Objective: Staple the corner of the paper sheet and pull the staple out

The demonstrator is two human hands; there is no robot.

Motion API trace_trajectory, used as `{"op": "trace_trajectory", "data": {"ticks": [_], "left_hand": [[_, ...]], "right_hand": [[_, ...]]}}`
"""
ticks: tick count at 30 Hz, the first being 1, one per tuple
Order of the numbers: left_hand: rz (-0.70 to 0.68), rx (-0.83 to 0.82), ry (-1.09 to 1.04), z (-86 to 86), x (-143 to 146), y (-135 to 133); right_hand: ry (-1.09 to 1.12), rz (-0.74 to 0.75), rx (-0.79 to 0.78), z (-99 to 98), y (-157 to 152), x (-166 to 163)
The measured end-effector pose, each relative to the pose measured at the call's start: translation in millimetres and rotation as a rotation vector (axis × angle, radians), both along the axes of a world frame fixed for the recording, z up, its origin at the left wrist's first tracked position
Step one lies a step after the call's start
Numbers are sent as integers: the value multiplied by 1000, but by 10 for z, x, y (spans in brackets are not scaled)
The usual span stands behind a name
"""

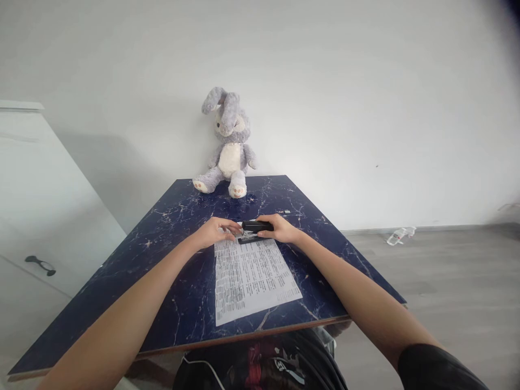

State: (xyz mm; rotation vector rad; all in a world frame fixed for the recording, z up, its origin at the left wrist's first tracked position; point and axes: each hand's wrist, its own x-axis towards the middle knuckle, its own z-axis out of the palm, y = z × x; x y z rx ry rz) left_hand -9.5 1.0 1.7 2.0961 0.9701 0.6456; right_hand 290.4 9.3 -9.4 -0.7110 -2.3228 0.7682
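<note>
A printed sheet of paper (251, 279) lies on the dark blue marbled table (170, 254). A black stapler (255, 227) sits over the paper's far edge. My right hand (280, 228) grips the stapler from the right, fingers closed on it. My left hand (215, 232) rests on the paper's far left corner, its fingertips pressing the sheet down beside the stapler's mouth.
A grey and white plush rabbit (227, 146) sits at the table's far edge against the white wall. A white cabinet (36, 216) with a dark handle stands on the left. A plastic bottle (400, 235) lies on the grey floor at right.
</note>
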Motion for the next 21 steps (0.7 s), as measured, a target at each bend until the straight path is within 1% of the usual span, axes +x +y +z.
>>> {"op": "trace_trajectory", "data": {"ticks": [1, 3, 5, 9, 12, 14, 16, 18, 21], "left_hand": [[31, 46, -18, -25, 53, -14], [31, 116, -28, -66, 145, -35], [40, 152, -36, -79, 191, -38], [127, 200, -110, -28, 128, 11], [151, 208, -256, -24, 28, 73], [195, 204, -306, -70, -8, 112], [221, 199, -265, -140, -6, 142], [213, 184, -207, -206, 22, 159], [190, 163, -183, -261, 67, 166]], "right_hand": [[15, 14, 11, -6, -15, -38], [35, 35, 39, -20, -39, -110], [69, 20, 41, -32, -51, -160], [127, -11, 3, -40, -74, -226], [39, 37, 46, -56, -125, -299], [-20, 51, 79, -61, -164, -342], [-60, 53, 95, -38, -188, -347], [-112, 56, 95, 24, -194, -292], [-224, 50, 59, 136, -195, -84]]}}
